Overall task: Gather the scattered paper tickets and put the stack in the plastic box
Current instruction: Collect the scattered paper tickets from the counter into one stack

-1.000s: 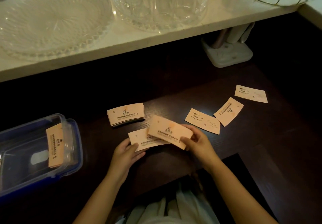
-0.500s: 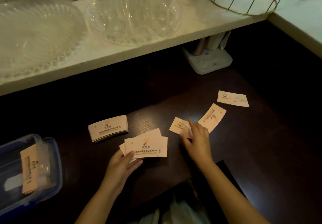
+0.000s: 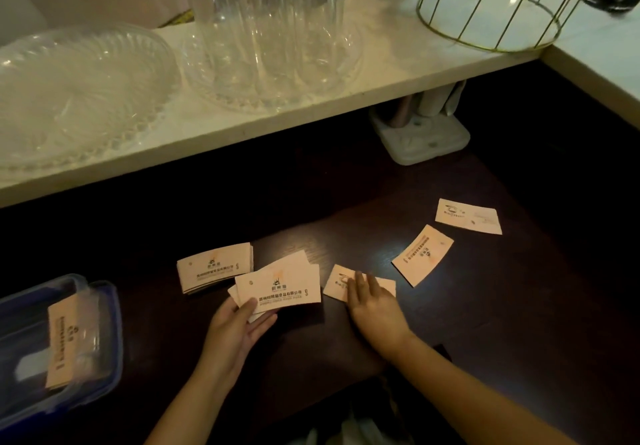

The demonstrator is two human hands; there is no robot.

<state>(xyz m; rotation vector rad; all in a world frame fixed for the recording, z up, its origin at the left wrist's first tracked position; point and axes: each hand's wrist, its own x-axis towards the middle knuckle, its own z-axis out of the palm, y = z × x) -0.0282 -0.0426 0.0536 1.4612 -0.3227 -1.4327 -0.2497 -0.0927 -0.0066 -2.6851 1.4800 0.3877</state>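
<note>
Head view, from the left: a clear plastic box with a blue rim (image 3: 104,323) sits at the dark wooden worktop's (image 3: 519,306) edge with one pale orange paper ticket (image 3: 62,340) inside, and a small stack of tickets (image 3: 214,268) lies nearby. The left hand (image 3: 239,327) pinches a fanned few tickets (image 3: 280,287). The right hand (image 3: 374,306) lies flat, fingers spread, on a single ticket (image 3: 337,283), with two loose tickets (image 3: 422,255) (image 3: 468,216) farther right.

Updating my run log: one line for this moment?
left hand: holds tickets | right hand: flat on loose ticket | plastic box: open
</note>
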